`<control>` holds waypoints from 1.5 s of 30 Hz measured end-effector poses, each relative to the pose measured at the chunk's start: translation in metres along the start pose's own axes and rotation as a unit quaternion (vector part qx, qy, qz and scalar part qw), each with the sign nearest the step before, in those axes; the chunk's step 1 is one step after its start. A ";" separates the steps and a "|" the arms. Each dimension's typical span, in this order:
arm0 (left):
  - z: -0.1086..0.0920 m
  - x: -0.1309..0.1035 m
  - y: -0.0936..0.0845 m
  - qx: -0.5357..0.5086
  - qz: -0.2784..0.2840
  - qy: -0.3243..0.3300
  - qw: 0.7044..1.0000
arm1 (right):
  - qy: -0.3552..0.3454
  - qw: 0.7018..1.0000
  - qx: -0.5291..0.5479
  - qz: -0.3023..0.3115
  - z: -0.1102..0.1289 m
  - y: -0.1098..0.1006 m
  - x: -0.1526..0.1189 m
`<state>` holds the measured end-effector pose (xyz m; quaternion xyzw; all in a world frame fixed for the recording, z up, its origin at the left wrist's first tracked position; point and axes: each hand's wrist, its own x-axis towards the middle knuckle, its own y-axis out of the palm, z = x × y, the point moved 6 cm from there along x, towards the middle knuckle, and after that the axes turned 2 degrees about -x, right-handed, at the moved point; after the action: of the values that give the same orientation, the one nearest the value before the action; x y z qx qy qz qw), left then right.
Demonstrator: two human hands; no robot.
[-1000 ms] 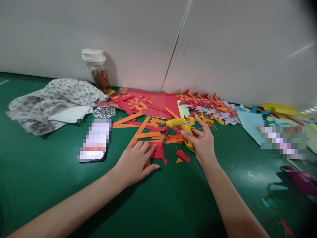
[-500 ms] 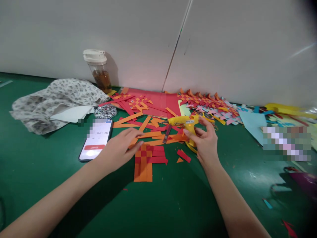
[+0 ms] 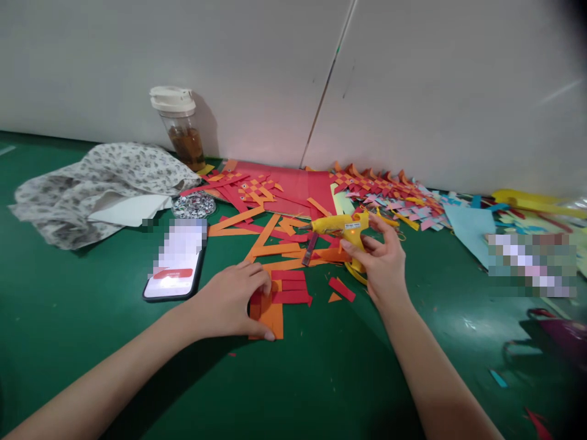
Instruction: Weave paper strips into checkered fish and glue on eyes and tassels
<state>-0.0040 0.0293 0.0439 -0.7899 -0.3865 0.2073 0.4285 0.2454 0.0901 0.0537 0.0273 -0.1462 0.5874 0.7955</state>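
Pale grey panels (image 3: 229, 61) fill the upper part of the frame, split by a slanting seam, and below them a green bench (image 3: 321, 379) spreads to the lower edge. Near the centre of the frame, a woven paper piece (image 3: 277, 305) lies on the bench, its orange strips running down and its red strips reaching right. The person's left hand (image 3: 233, 302) is over its left part, the grip spread: the thumb touches the lower end of the orange strips, while the bent fingers are at the upper part. Just right of centre, the right hand (image 3: 385, 256) has its grip wrapped round the handle of a yellow glue gun (image 3: 337, 224), whose nozzle points left; a small orange light glows on its body. Loose orange strips (image 3: 277, 249) lie between the gun and the left hand. Below the gun are a short red scrap (image 3: 342, 288) and an orange triangle (image 3: 334, 297). Left of centre lies a phone (image 3: 178, 263), its screen partly blurred out. At upper left, a lidded cup (image 3: 186, 134) of brown liquid stands beside a patterned cloth (image 3: 105, 168). Pink and blue paper pieces (image 3: 403, 211) are heaped right of a red sheet (image 3: 293, 183) at upper centre.
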 end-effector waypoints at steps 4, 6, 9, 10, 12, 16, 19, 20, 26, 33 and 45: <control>0.003 0.001 0.001 -0.017 -0.017 -0.003 1.000 | 0.028 0.996 0.002 0.079 0.002 0.005 -0.002; 0.007 0.000 0.000 -0.050 -0.023 -0.006 0.998 | 0.036 0.990 -0.005 0.135 0.004 0.009 -0.005; 0.015 -0.001 -0.001 -0.097 -0.024 -0.010 0.995 | 0.024 0.978 -0.029 0.207 0.008 0.016 -0.011; 0.017 -0.001 -0.001 -0.107 -0.022 -0.012 0.994 | 0.020 0.974 -0.039 0.223 0.009 0.018 -0.013; 0.019 -0.001 -0.001 -0.118 -0.019 -0.015 0.993 | 0.018 0.967 -0.059 0.246 0.008 0.024 -0.019; 0.019 0.000 -0.002 -0.126 -0.025 -0.023 0.991 | 0.014 0.962 -0.081 0.261 0.007 0.035 -0.027; 0.018 0.000 -0.002 -0.131 -0.024 -0.026 0.991 | 0.005 0.961 -0.091 0.260 0.008 0.038 -0.029; 0.018 0.000 -0.002 -0.133 -0.023 -0.028 0.990 | 0.003 0.961 -0.094 0.261 0.008 0.038 -0.029; 0.019 0.001 0.000 -0.147 -0.016 -0.032 0.988 | -0.002 0.956 -0.105 0.273 0.006 0.040 -0.029; 0.022 0.001 0.002 -0.163 -0.008 -0.045 0.986 | -0.016 0.956 -0.111 0.272 0.002 0.040 -0.029; 0.020 0.000 0.002 -0.164 -0.010 -0.039 0.986 | -0.006 0.949 -0.115 0.293 -0.004 0.042 -0.029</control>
<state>-0.0166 0.0394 0.0314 -0.8369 -0.4395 0.1678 0.2797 0.1992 0.0771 0.0371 -0.1044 -0.2193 0.7737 0.5851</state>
